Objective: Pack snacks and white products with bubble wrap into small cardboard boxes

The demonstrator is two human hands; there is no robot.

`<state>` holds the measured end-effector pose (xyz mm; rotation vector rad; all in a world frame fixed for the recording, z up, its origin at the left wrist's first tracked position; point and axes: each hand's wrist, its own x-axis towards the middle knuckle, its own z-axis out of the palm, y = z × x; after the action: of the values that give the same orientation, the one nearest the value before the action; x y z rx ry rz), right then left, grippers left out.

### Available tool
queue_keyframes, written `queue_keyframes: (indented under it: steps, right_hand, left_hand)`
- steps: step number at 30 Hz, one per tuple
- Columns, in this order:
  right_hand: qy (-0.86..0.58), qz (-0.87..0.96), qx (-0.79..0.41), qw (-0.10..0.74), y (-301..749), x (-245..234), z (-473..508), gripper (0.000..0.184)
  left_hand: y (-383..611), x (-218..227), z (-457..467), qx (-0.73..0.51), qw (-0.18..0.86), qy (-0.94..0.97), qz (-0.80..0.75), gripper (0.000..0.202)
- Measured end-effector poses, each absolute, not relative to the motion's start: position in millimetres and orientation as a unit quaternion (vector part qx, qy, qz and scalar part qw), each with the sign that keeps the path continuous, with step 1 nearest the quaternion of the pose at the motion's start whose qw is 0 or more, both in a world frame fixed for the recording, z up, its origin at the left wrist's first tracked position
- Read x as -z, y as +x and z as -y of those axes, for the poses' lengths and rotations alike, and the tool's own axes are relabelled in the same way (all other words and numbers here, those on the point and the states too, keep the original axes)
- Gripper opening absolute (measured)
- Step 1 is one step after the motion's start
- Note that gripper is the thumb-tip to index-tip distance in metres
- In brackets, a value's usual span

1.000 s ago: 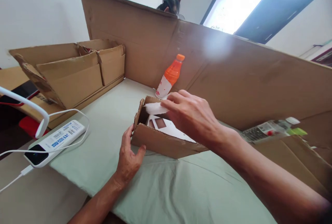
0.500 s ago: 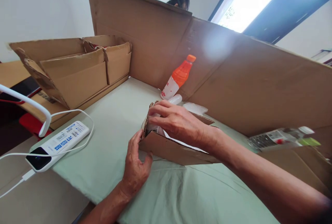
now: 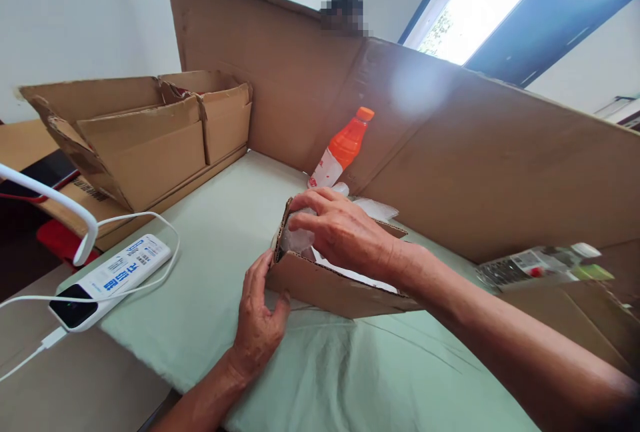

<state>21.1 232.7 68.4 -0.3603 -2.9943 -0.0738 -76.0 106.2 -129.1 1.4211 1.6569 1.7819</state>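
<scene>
In the head view, my left hand (image 3: pixel 260 319) braces the near left corner of a small open cardboard box (image 3: pixel 340 285). Its fingers lie along the box's end and the thumb is at the front side. My right hand (image 3: pixel 340 225) reaches over the box, fingers curled onto crumpled translucent plastic wrap (image 3: pixel 297 239) at the left end inside. The fingertips are partly hidden behind the wrap and the box wall. Something white (image 3: pixel 350 272) lines the inside of the box, mostly covered by my right hand and forearm.
An orange drink bottle (image 3: pixel 345 145) stands beyond the box, with a clear plastic piece (image 3: pixel 375 208) near it. A clear bottle (image 3: pixel 540 265) lies at right. A white power bank (image 3: pixel 135 265) with a cable sits at left, below cardboard bins (image 3: pixel 150 145). A tall cardboard wall (image 3: pixel 450 139) closes the back.
My right hand has shifted slightly up, and more of the translucent wrap shows under its fingers. My left hand stays at the box corner. The view has moved a little.
</scene>
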Motion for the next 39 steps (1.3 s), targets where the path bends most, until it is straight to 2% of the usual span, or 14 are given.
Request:
queue_keyframes:
  steps: [3,6,12,16,21,27,31,33,36,39]
  right_hand:
    - [-0.142,0.990,0.001,0.017,23,-78,-235,0.030]
    - [-0.172,0.985,0.005,-0.026,22,-82,-236,0.024]
    - [-0.185,0.980,0.072,-0.008,12,-60,-241,0.018]
    - [-0.171,0.985,-0.023,-0.018,10,-51,-244,0.017]
    - [-0.137,0.979,-0.148,-0.040,16,-56,-240,0.032]
    - [-0.197,0.968,-0.151,-0.021,16,-51,-238,0.030]
    - [-0.183,0.973,-0.126,-0.057,13,-53,-237,0.024]
    - [-0.173,0.977,-0.115,-0.047,19,-57,-234,0.030]
    - [-0.178,0.979,-0.101,0.019,35,-62,-229,0.039]
    - [-0.190,0.977,-0.086,0.034,47,-61,-224,0.034]
  left_hand:
    - [-76,128,-106,-0.623,0.170,0.494,-0.583,0.059]
    - [-76,129,-106,-0.626,0.170,0.494,-0.578,0.060]
    - [-75,130,-107,-0.626,0.158,0.499,-0.578,0.063]
    - [-76,131,-106,-0.615,0.151,0.506,-0.585,0.063]
    - [-75,132,-106,-0.617,0.147,0.504,-0.586,0.062]
    - [-75,135,-107,-0.615,0.104,0.514,-0.589,0.061]
    - [-76,135,-107,-0.611,0.095,0.516,-0.593,0.058]
    - [-76,136,-107,-0.610,0.093,0.510,-0.599,0.055]
    - [-76,137,-108,-0.612,0.103,0.501,-0.603,0.051]
    - [-76,137,-108,-0.609,0.128,0.486,-0.613,0.048]
